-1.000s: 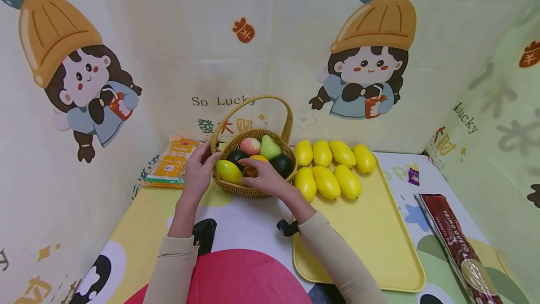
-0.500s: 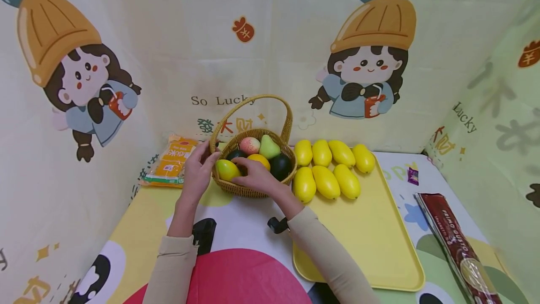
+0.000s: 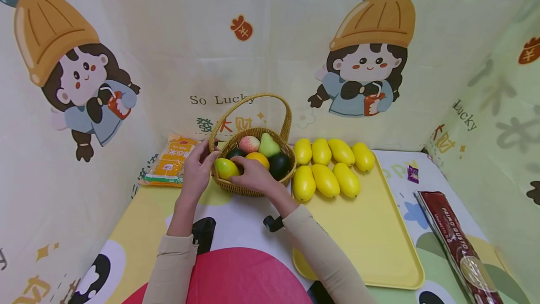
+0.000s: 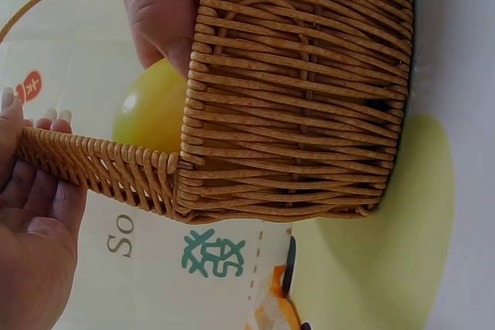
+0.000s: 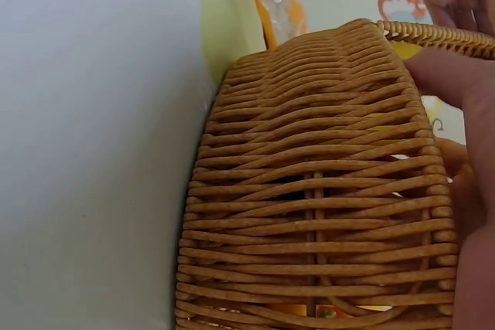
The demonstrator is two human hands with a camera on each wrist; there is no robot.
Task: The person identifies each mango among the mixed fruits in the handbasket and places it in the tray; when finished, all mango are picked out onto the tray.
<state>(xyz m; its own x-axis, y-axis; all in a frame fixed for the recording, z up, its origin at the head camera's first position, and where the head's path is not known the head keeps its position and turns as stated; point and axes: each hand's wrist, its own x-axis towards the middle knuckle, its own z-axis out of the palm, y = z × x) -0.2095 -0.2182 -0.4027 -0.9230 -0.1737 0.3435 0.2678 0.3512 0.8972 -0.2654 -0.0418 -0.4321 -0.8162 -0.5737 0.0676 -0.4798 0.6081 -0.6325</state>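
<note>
A woven wicker basket (image 3: 236,188) with a tall arched handle holds several fruits. My left hand (image 3: 198,165) grips the handle at its left base; in the left wrist view its fingers (image 4: 58,191) lie around the wicker strip. My right hand (image 3: 254,172) reaches over the front rim and holds a yellow-green mango (image 3: 226,168) at the left of the basket, with thumb and fingers at its right end. Behind the hand lie an orange (image 3: 258,158), a pink peach (image 3: 249,144), a green pear (image 3: 268,144) and two dark fruits, one (image 3: 280,166) at the right.
Right of the basket, a yellow tray (image 3: 358,243) carries two rows of yellow mangoes (image 3: 326,180). A maroon spaghetti packet (image 3: 457,247) and a small purple sweet (image 3: 413,174) lie beyond it. An orange-and-clear food bag (image 3: 170,161) lies left of the basket, against the printed backdrop.
My right hand has moved left within the basket, from over the orange to the yellow-green mango, uncovering the orange. The left hand stays on the handle.
</note>
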